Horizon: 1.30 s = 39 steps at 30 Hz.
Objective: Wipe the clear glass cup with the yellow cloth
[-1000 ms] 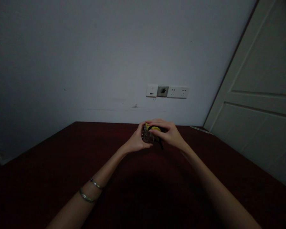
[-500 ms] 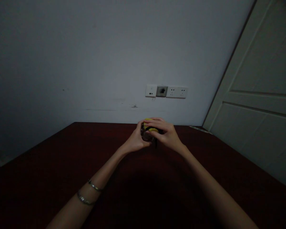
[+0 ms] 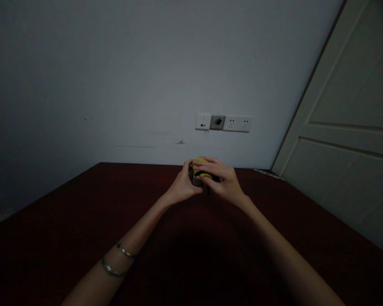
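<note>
Both hands meet around a small yellow and black object (image 3: 198, 161), which looks like a tape measure, though its kind is not certain. Its near-left side is dark and glossy, and a short dark strip hangs below it. My left hand (image 3: 182, 185) is closed around the left side, with the thumb underneath. From the right, my right hand (image 3: 225, 178) grips the yellow top, fingers across it and thumb along the near side. Much of the object is hidden behind the fingers.
The dark red tabletop (image 3: 83, 212) reaches back to a pale wall (image 3: 130, 85). Wall sockets (image 3: 238, 123) and a grey switch plate (image 3: 217, 122) sit beyond the hands. A panelled door (image 3: 347, 127) stands at the right. A thin pale strip (image 3: 268, 174) lies near the table's far right corner.
Both hands keep their hold on the yellow and black object, which has turned very slightly. The dark strip below it hangs a little shorter in view.
</note>
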Each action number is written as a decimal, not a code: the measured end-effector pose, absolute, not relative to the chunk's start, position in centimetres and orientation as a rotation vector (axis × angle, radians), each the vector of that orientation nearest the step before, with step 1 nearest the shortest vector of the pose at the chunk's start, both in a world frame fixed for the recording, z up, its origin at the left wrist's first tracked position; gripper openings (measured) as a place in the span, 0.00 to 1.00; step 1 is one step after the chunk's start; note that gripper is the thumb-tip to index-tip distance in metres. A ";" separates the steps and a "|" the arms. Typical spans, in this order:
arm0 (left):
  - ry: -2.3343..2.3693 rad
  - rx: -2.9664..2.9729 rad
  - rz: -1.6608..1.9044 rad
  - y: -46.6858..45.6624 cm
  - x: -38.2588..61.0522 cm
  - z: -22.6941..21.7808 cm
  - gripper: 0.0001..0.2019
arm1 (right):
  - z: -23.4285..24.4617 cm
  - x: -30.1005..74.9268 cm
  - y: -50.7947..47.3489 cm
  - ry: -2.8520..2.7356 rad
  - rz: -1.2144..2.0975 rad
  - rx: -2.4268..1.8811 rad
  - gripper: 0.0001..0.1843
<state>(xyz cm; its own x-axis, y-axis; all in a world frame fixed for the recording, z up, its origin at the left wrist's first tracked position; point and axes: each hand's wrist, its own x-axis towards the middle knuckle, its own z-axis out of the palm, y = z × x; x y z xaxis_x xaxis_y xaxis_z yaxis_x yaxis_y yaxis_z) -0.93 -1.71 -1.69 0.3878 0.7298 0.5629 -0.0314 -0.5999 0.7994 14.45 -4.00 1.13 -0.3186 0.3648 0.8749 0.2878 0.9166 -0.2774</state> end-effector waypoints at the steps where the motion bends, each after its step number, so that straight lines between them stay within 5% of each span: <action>1: 0.588 1.884 1.271 -1.7 -0.9 -1.7 0.38 | 1.2 14.5 -4.1 -1.967 0.039 -0.468 0.17; 15: 0.722 1.999 1.275 -1.4 -1.3 -1.8 0.31 | 0.4 14.0 -3.6 -2.003 -0.042 -0.494 0.19; 25: 0.607 1.825 1.223 -2.2 -1.3 -1.4 0.40 | 0.6 14.3 -3.0 -1.558 0.525 -0.636 0.10; 39: 0.587 1.895 1.181 -2.9 -1.6 -0.6 0.37 | 0.6 14.6 -2.7 -1.466 0.595 -0.697 0.12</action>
<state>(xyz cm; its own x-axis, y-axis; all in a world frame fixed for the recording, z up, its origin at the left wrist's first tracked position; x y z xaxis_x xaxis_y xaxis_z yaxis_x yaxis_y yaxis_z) -1.56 -2.87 -0.59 0.4543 0.7273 0.5144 -0.0294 -0.5649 0.8246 14.63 -2.66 0.58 0.0309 0.7354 0.6769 0.0556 0.6749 -0.7358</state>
